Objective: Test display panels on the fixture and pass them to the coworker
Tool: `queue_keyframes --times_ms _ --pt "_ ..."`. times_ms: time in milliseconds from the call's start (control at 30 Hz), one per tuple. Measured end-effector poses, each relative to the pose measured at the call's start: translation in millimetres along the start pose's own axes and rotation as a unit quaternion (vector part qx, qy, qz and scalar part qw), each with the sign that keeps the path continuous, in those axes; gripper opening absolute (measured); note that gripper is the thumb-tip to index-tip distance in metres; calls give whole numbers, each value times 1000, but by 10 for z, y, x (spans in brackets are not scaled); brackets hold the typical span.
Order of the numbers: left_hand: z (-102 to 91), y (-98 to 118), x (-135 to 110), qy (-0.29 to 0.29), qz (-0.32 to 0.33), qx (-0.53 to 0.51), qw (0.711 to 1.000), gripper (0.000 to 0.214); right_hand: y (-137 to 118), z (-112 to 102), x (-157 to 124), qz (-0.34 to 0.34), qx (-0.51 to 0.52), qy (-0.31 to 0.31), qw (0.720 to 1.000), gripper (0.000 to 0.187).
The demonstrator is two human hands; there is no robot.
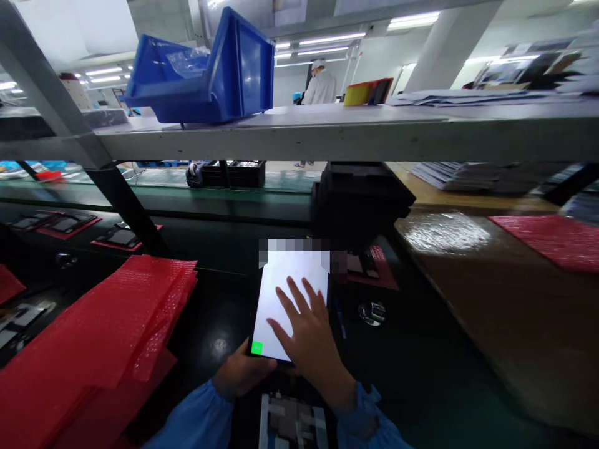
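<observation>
Fingers spread wide on a lit touchscreen tablet

The right hand lies flat on the white screen, its fingers well apart and touching the glass. The left hand is curled around the near left edge of the black-bordered tablet, holding it up off the dark green tabletop. A small green square glows in the screen's near left corner, and the tablet's far edge is pixelated. Blue sleeves cover both wrists. Just near the hands lies a blurred, pale-patterned panel. A pile of red bubble-wrap bags sits to the left, and a small round metal part lies to the right. Overhead, a metal shelf carries a blue plastic bin. Far beyond stands a co-worker in a white coat and cap.
</observation>
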State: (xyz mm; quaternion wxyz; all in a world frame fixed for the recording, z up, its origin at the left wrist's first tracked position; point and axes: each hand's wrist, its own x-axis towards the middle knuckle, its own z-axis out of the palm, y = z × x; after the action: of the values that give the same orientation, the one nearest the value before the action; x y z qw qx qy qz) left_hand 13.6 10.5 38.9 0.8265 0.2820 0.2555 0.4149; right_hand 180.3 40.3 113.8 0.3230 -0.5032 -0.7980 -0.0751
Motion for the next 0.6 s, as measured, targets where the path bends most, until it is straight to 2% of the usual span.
queue_keyframes --times_ms 33,133,233,300,367,433,500,600 --pt "21 17 9 -1 1 -11 1000 53 6 10 -5 -17 36 10 999 35" --pt "76 57 28 -20 3 -31 999 51 74 -44 16 -27 117 71 990 36" --pt "57 44 14 -27 4 -24 999 48 238 -212 90 61 93 186 976 24" --pt "15 18 -15 -26 0 -8 1000 48 381 -353 146 151 72 231 959 34" --pt "-19 -3 -48 -21 -9 12 1000 48 510 -490 186 234 108 199 946 46" --pt "-31 -15 -79 -10 -18 32 999 48 591 -606 205 277 179 125 936 44" --pt "-32 -22 -99 5 -30 48 998 47 616 -687 211 285 223 82 929 45" --pt "-53 -30 -109 10 -47 46 998 44 590 -747 220 277 221 90 931 50"
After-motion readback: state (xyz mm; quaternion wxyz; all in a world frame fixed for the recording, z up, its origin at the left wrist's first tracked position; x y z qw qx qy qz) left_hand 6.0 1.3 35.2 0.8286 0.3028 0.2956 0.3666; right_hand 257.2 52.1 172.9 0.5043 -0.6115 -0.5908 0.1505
